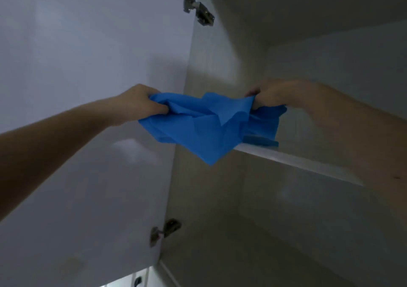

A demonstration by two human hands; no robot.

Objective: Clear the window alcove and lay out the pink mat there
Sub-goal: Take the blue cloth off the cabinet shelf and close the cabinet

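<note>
Overhead, blue cloth (pixel 204 125) between both hands, at cabinet shelf (pixel 297 162).

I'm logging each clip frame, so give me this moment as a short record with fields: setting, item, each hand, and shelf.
setting: open cabinet, door swung left, two hinges
item: crumpled blue cloth, partly over the shelf edge
left hand: grips the cloth's left end
right hand: grips the cloth's right end
shelf: white; flat blue piece lying under the cloth

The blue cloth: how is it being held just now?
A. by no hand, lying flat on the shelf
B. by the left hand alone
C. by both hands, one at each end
C: the left hand and right hand each grip an end of the blue cloth.
</note>
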